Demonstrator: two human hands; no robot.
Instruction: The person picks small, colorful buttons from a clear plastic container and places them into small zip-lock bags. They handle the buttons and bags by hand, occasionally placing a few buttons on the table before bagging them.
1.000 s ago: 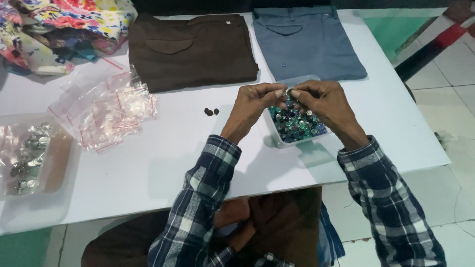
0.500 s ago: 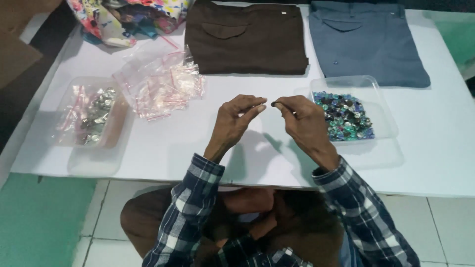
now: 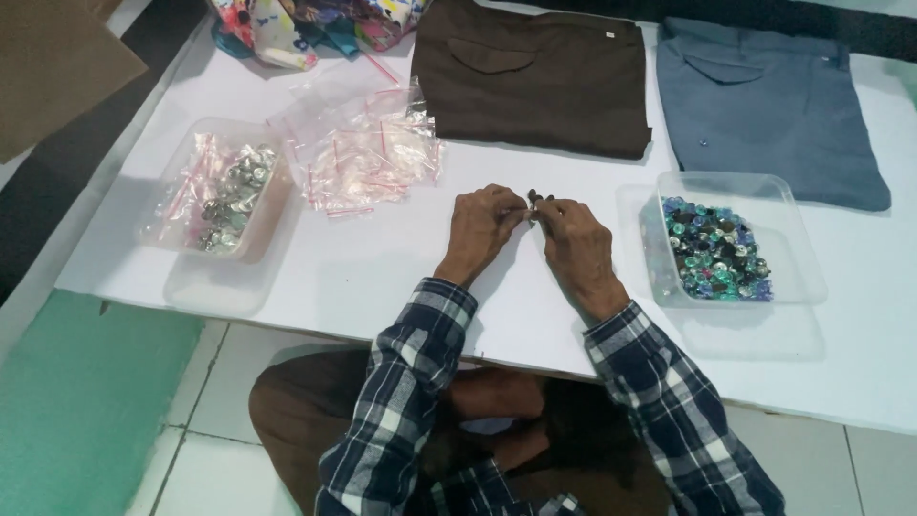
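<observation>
On the white table (image 3: 382,277), both forearms reach forward in plaid sleeves, wrists lowered. The left hand (image 3: 480,229) and right hand (image 3: 573,244) meet at the fingertips, pinching small dark buttons (image 3: 535,200) between them, left of the clear tray of coloured buttons (image 3: 716,250).

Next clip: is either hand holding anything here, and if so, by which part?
Both the left hand and the right hand pinch a few small dark buttons between their fingertips, above the white table. Which part of the buttons they grip is too small to tell.
</observation>
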